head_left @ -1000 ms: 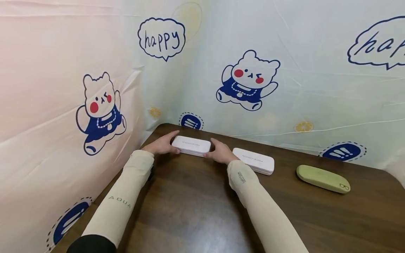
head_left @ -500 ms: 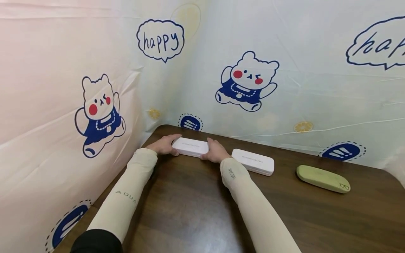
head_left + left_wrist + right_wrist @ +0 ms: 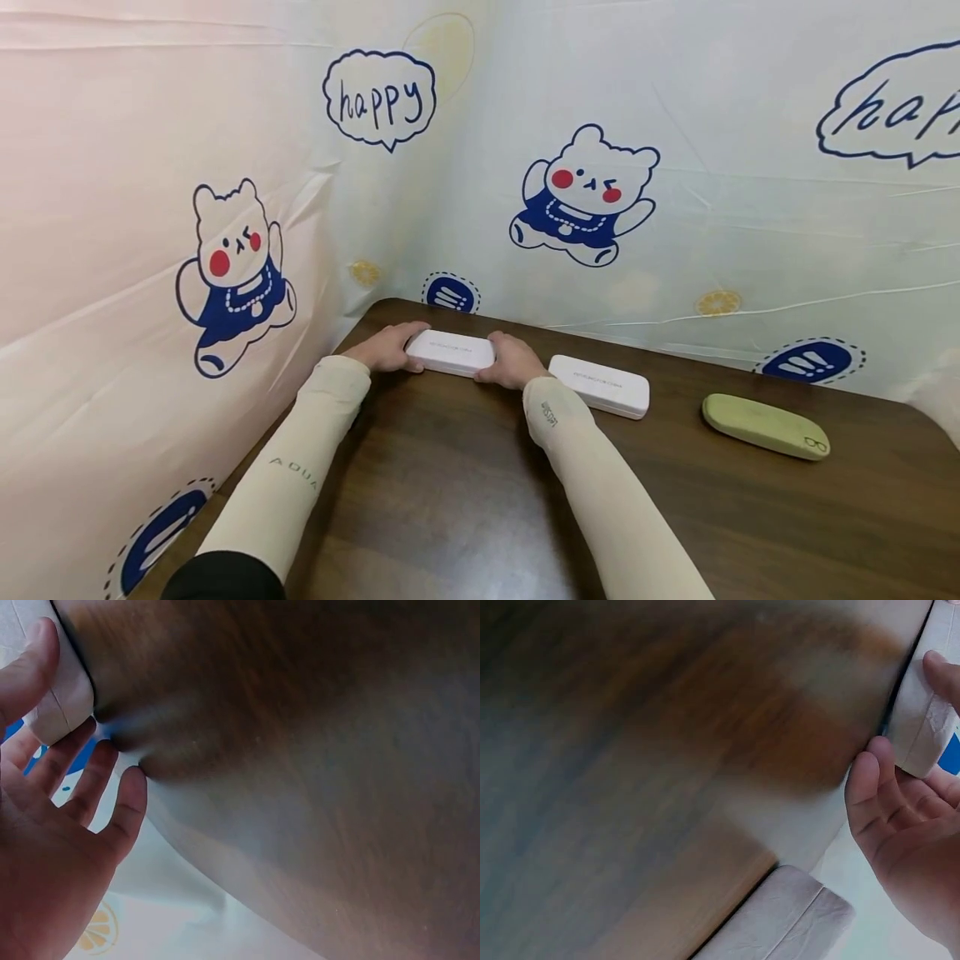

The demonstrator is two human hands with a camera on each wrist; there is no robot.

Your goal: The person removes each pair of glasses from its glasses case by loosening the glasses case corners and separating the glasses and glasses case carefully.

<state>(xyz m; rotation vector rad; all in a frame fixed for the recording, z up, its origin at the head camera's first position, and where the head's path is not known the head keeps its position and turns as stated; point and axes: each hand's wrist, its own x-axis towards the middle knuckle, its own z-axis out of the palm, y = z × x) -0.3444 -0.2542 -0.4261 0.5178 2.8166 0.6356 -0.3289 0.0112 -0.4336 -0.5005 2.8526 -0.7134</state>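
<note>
A white glasses case [image 3: 452, 352] with small lettering on its lid lies near the table's back left corner. My left hand [image 3: 387, 347] grips its left end, the thumb at the front side and the fingers around the end. At its right end my right hand [image 3: 513, 361] holds on in the same way. Both wrist views show the seam along the case's side: under the left thumb the case [image 3: 64, 709], and by the right thumb the case [image 3: 919, 724]. A second white glasses case [image 3: 600, 386] lies just right of my right hand, partly behind the wrist.
Farther right on the brown wooden table [image 3: 450, 483] lies a green glasses case [image 3: 765, 426] with a small spectacles print. A printed cloth [image 3: 720, 208] hangs behind the table's back edge, and another stretch runs along the left side.
My right hand has moved left onto the case's right end, and both hands have closed in on it. The case has shifted very slightly left. The other two cases stay put.
</note>
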